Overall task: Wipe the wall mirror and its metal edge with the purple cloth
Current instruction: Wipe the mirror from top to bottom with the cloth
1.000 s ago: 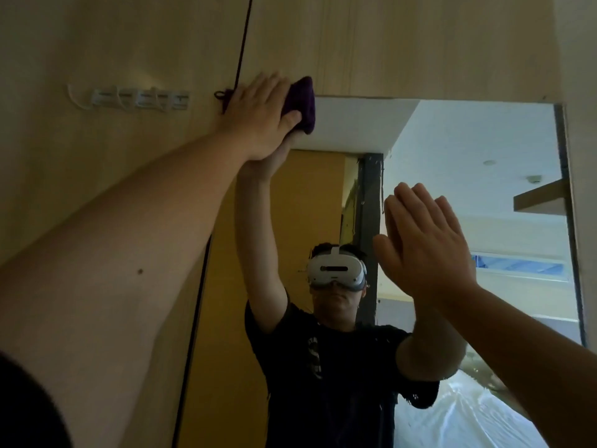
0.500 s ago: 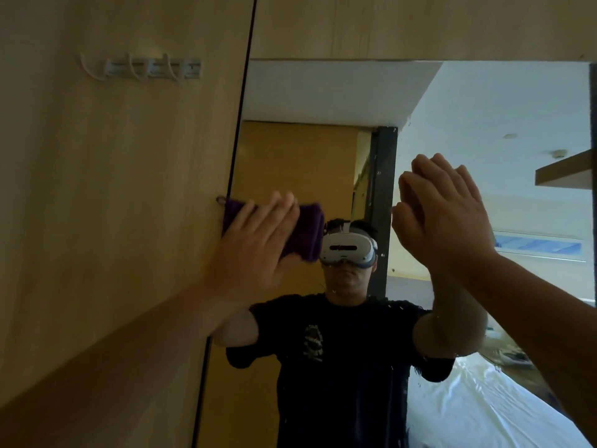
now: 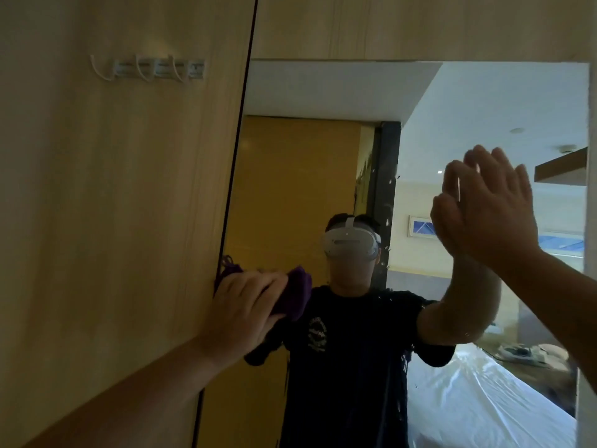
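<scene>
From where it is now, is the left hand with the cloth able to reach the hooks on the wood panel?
Probably yes. The left hand presses the purple cloth at the mirror's dark edge; the hooks sit higher on the bare wood panel, with nothing between.

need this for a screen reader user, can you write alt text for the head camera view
A person's left hand presses a purple cloth against the dark left edge of a wall mirror, while the right hand lies flat, open, on the glass. A hook rack hangs on the wood panel.
</scene>
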{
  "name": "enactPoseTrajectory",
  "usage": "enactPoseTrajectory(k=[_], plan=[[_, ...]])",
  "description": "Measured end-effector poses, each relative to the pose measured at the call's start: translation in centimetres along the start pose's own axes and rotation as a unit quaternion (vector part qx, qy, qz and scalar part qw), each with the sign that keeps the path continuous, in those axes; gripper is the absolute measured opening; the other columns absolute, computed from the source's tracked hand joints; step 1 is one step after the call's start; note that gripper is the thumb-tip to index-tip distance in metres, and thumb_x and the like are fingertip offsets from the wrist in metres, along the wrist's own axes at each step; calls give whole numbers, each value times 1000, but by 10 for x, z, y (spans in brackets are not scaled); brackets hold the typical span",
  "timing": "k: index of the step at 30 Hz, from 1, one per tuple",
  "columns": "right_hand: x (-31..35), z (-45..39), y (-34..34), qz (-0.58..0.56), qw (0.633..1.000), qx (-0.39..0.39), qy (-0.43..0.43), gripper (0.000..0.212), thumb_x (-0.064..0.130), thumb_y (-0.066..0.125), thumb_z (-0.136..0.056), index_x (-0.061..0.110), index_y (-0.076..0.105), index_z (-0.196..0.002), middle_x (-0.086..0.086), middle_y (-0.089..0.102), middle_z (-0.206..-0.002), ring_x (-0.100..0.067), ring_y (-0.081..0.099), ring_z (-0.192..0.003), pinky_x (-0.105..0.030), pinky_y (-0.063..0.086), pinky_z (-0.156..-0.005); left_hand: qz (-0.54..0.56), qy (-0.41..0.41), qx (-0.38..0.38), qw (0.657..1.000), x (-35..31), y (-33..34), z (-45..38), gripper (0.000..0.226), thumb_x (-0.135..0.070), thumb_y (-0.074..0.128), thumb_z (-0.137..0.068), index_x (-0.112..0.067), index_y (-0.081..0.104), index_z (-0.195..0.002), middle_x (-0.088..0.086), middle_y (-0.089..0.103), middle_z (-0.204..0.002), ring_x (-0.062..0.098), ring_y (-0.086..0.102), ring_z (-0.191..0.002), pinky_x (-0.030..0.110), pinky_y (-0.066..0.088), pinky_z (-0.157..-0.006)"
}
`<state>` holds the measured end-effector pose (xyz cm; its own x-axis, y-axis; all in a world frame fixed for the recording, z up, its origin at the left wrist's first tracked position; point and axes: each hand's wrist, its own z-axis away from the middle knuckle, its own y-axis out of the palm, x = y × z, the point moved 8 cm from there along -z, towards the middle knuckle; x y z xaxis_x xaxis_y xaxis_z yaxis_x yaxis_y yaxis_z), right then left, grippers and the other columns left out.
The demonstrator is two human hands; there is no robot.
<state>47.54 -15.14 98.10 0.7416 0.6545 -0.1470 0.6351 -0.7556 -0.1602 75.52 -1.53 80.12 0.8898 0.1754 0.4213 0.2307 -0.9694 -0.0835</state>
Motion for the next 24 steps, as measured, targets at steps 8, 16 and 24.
enactPoseTrajectory(k=[8,16,24], plan=[[-10,4,8,31,1000,4,-3,55,47,27,-98,20,40,-144,-12,29,-158,-33,17,-150,-57,15,-120,-22,-92,-81,992,45,-32,-249,52,-43,41,-98,-9,53,-135,12,59,-125,32,54,-111,43,40,-95],[-11,6,5,7,999,-35,-16,49,41,36,-99,19,43,-143,-13,33,-158,-32,19,-151,-53,13,-122,-43,-77,74,993,41,9,-353,62,-50,25,-105,-21,13,-159,4,12,-166,25,9,-152,49,14,-121],[-13,5,5,-10,1000,-26,-7,49,42,36,-98,20,44,-141,-11,32,-158,-30,16,-151,-53,10,-123,-39,-16,62,997,-9,17,-233,62,-52,28,-103,-17,30,-154,7,23,-163,25,20,-150,47,15,-120]])
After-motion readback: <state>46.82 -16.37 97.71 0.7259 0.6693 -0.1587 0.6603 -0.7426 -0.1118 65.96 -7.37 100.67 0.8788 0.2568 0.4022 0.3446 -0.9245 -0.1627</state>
